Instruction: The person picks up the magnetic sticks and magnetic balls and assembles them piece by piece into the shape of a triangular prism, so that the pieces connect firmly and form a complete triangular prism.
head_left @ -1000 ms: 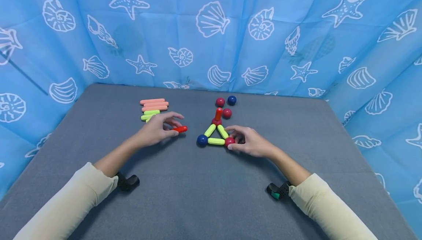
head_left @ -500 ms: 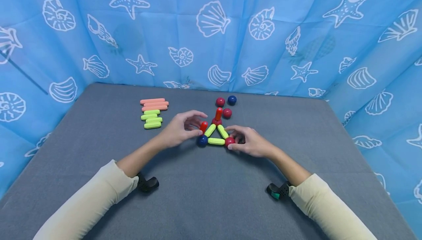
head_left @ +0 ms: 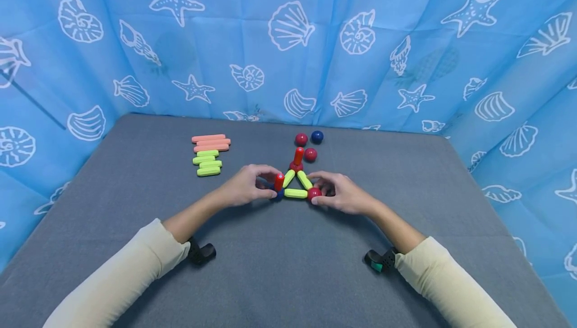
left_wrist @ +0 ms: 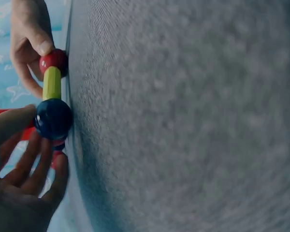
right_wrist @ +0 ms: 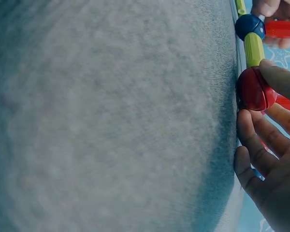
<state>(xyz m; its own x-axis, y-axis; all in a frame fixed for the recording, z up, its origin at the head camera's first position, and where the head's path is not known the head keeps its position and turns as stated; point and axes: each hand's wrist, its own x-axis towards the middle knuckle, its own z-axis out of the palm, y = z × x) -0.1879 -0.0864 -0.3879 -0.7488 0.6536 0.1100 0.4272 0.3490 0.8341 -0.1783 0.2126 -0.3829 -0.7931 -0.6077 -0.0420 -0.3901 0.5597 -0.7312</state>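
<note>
Triangle (head_left: pixel 295 194): three yellow-green rods joined by balls, flat on the tabletop (head_left: pixel 288 268); one upright red rod (head_left: pixel 299 156) at the far corner, another upright red rod (head_left: pixel 279 182) on the blue ball (left_wrist: pixel 54 119).
Left hand (head_left: pixel 252 186): thumb and bent fingers pinching the blue ball.
Right hand (head_left: pixel 339 193): thumb and fingers pinching the near red ball (head_left: pixel 314 194).
Surface: gray cloth; loose balls (head_left: pixel 310 154) behind the triangle, pink rods (head_left: pixel 211 147) and spare yellow-green rods (head_left: pixel 209 172) leftward.
Room: blue curtain (head_left: pixel 216 52), white shells and starfish, behind and at both sides.

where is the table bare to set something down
The near table is bare between the sleeves; also right of the right hand, up to the curtain. Crowded: the triangle between that hand and the left hand, three loose balls behind it, and the pink sticks and green sticks farther left.
</note>
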